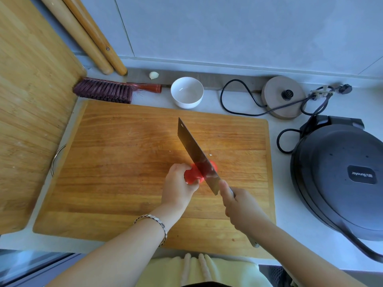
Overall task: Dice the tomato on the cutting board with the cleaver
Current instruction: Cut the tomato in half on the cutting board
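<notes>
First cut under way

Our left hand (180, 183) steadied the tomato (192, 175); right hand (238, 206) gripped the cleaver (196, 156), dicing barely begun mid-board.

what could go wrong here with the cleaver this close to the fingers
1. The left hand grips the tomato right beside the cleaver blade, so a slip on the smooth skin could likely bring the edge onto the fingers.
2. The tomato looks round and mostly uncut, so it may roll under the blade.
3. The right hand holds the cleaver tilted, which could send the cut off line towards the left hand.
</notes>
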